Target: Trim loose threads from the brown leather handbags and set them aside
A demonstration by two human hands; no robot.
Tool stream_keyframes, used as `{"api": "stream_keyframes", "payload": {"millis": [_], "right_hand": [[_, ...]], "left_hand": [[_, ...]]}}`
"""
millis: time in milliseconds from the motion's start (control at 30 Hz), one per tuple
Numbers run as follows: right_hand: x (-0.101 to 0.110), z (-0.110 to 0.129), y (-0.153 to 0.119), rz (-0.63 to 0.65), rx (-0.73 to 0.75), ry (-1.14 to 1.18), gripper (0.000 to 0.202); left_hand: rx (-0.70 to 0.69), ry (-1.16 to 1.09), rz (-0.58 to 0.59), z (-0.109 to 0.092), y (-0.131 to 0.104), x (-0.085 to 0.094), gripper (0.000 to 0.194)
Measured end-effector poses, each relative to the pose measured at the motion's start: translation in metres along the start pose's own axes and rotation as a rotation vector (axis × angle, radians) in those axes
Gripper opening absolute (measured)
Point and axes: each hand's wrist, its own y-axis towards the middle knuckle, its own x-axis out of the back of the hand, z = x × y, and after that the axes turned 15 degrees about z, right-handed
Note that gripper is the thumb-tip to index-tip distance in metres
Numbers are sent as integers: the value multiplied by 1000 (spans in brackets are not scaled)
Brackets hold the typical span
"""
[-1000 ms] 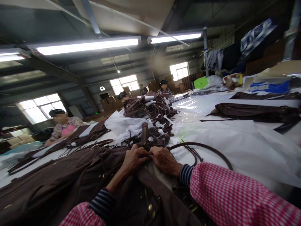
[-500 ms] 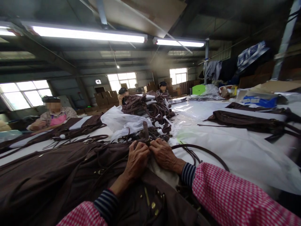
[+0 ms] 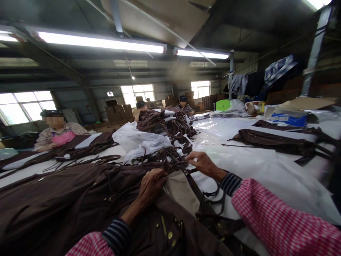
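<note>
A large dark brown bag (image 3: 80, 192) with brass-coloured fittings lies across the near part of the table. On its upper edge rests my left hand (image 3: 152, 183), fingers curled down against the brown fabric. To the right, my right hand (image 3: 204, 164) is bent over the dark straps beside a beige lining (image 3: 182, 188); its thumb and forefinger come close together near a small white piece, and whether they grip it is unclear. More straps hang below my right hand.
Brown bags with straps form a heap (image 3: 167, 122) ahead, beside a crumpled white plastic bag (image 3: 141, 140). Another brown bag (image 3: 271, 138) lies at right on white sheeting (image 3: 239, 160). A person in a pink apron (image 3: 62, 137) is at left.
My right hand has moved right, away from my left hand and the bag's edge. The upright strap between them has dropped, and the beige lining shows more. My left hand stays nearly in place.
</note>
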Motion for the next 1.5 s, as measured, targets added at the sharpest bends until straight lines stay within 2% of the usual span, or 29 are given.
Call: {"api": "stream_keyframes", "payload": {"millis": [100, 200, 300, 433, 533, 633, 767, 933, 1000, 1133, 1233, 1367, 1500], "right_hand": [[39, -37, -1, -2, -238, -180, 25], [51, -65, 1, 53, -317, -277, 25], [39, -77, 6, 112, -310, -355, 35], [20, -83, 21, 132, -275, -416, 52], [16, -93, 32, 120, -295, -398, 35], [21, -107, 37, 46, -345, -340, 18], [32, -121, 33, -57, -388, -231, 20], [40, -126, 23, -83, -393, -187, 21], [37, -126, 21, -59, -365, -229, 24], [20, -122, 25, 10, -268, -335, 51], [7, -122, 32, 22, -231, -370, 44], [5, -130, 37, -62, -238, -331, 26], [24, -140, 33, -242, -273, -199, 21]], "left_hand": [[19, -68, -29, -2, -1, -3, 14], [-10, -33, -61, -3, -2, -6, 14], [-42, -11, -70, -3, -3, -8, 15], [-48, -24, -45, -2, -2, -7, 14], [-46, -31, -29, -2, -3, -6, 13], [-48, -42, -32, -2, -3, -6, 14], [-66, -51, -38, -1, -3, -8, 15], [-50, -36, -37, 1, -2, -10, 15], [-51, -36, -31, 1, -2, -10, 14], [-39, -36, -22, 0, -2, -8, 12], [-34, -43, -20, -2, -2, -8, 12], [-31, -47, -27, -3, -2, -8, 12], [-40, -54, -32, -2, -3, -9, 12]]}}
